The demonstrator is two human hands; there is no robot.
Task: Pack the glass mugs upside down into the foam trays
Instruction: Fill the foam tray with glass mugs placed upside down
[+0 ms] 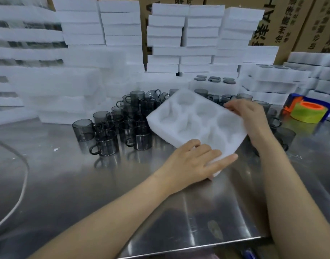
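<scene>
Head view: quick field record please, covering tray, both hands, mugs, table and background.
tray: white foam tray, tilted, near corner down at the table, pockets empty
left hand: left hand holds the tray's near corner
right hand: right hand grips the tray's far right edge
mugs: dark glass mugs clustered on the table behind and beside the tray, some stacked
table: shiny metal table
background: foam stacks, cardboard boxes
other: tape roll at right
</scene>
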